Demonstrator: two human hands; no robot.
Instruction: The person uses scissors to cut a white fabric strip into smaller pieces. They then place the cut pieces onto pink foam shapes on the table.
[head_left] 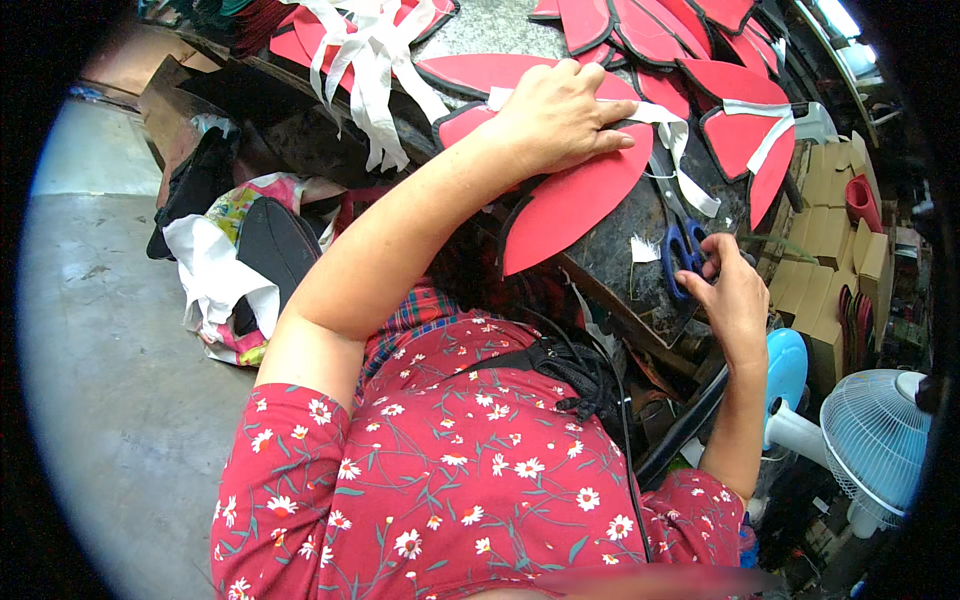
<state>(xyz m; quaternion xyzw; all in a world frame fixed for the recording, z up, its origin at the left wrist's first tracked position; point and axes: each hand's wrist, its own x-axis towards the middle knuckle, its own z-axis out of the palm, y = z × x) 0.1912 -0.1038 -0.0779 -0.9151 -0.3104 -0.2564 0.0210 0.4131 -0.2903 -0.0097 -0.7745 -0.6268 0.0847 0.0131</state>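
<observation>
My left hand (565,115) lies over a red leaf-shaped piece with black edging (580,195), its thumb and index finger stretched out and apart. A white strip (655,115) crosses this piece under the hand, its free end curling down on the right. Lower right, my right hand (730,295) has its thumb and fingers at the loops of blue-handled scissors (683,255). The blades point away from me, toward the dangling strip, with their tips partly hidden beside it. A small frayed white scrap (645,250) lies left of the scissors.
More red pieces (650,35) are heaped at the far side. White strips (370,60) hang at the far left. A bag with dark and white material (240,260) stands left of the bench. Cardboard boxes (825,250) and a blue fan (875,440) are at right.
</observation>
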